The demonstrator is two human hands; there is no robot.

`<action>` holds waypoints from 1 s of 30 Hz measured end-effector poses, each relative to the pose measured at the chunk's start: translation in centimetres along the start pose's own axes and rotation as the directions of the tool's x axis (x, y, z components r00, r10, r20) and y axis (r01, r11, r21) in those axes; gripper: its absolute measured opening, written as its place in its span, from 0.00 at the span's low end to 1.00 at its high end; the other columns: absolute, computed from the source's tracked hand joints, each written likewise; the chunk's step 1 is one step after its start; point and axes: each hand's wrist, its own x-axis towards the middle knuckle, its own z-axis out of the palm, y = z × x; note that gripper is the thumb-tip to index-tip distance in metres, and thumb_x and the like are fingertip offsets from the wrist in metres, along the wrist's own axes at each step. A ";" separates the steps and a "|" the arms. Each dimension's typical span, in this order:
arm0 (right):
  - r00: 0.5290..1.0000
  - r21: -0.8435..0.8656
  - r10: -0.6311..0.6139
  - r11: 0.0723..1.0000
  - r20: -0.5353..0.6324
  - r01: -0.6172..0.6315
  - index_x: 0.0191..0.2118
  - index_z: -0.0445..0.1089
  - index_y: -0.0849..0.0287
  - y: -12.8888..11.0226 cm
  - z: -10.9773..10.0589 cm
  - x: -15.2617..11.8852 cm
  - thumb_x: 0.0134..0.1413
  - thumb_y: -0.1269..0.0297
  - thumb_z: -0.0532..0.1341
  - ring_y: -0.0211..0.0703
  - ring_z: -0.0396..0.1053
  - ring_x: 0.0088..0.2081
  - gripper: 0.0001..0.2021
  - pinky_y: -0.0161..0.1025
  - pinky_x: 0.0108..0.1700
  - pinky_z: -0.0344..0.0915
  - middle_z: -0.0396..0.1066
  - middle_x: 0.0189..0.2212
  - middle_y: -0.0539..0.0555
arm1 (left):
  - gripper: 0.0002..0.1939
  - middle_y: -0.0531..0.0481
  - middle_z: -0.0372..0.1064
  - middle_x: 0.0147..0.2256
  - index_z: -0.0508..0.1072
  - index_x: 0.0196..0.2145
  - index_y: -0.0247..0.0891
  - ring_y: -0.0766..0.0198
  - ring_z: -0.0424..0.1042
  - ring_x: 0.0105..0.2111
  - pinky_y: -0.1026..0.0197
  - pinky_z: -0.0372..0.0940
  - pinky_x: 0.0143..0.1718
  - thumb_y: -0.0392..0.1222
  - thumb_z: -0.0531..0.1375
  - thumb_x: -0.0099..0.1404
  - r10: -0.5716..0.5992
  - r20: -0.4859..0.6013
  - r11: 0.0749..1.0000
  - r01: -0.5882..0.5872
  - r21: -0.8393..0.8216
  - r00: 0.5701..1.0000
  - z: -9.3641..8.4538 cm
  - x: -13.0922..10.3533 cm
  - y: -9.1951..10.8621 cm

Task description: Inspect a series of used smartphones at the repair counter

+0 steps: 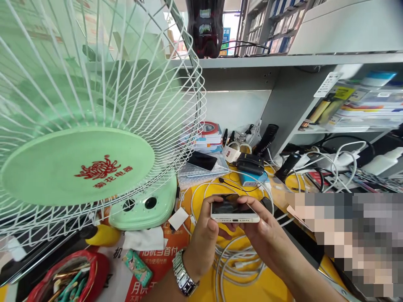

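A white smartphone (235, 219) is held level above the desk, its bottom edge with the charging port facing me and its dark screen tilted upward. My left hand (206, 233), with a silver watch (183, 274) on the wrist, grips the phone's left end. Around the right end, my right hand (262, 226) is closed with the thumb near the screen. Coiled white cables (237, 262) lie on the yellow desk surface below the phone. A small white card-like piece (178, 218) lies left of my left hand.
A large green fan (78, 165) with a white cage fills the left. Lower left are a red ashtray (100, 268) and a green box (137, 268). Another phone (202, 160) lies on bubble wrap. At right, a blurred-out person (355, 239) is close by. A shelf (283, 61) hangs above.
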 end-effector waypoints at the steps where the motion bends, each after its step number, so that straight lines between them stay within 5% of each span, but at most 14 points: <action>1: 1.000 -0.001 0.002 1.000 -0.001 -0.002 0.51 0.67 0.51 0.0 0.0 0.0 0.51 0.49 0.66 0.42 0.62 0.36 0.22 0.39 0.41 0.60 0.67 0.32 0.51 | 0.32 0.41 0.68 0.47 0.56 0.57 0.44 0.55 0.70 0.44 0.57 0.70 0.36 0.68 0.48 0.64 -0.004 -0.002 1.000 0.004 0.001 1.000 0.0 0.0 0.0; 30: 0.999 0.006 -0.016 1.000 -0.035 0.016 0.49 0.67 0.52 0.1 0.2 -0.1 0.53 0.50 0.65 0.44 0.64 0.37 0.20 0.41 0.42 0.61 0.67 0.32 0.52 | 0.34 0.39 0.71 0.47 0.59 0.58 0.42 0.51 0.68 0.48 0.53 0.70 0.42 0.69 0.46 0.64 -0.035 -0.021 0.999 0.035 0.034 0.999 0.3 -0.1 -0.1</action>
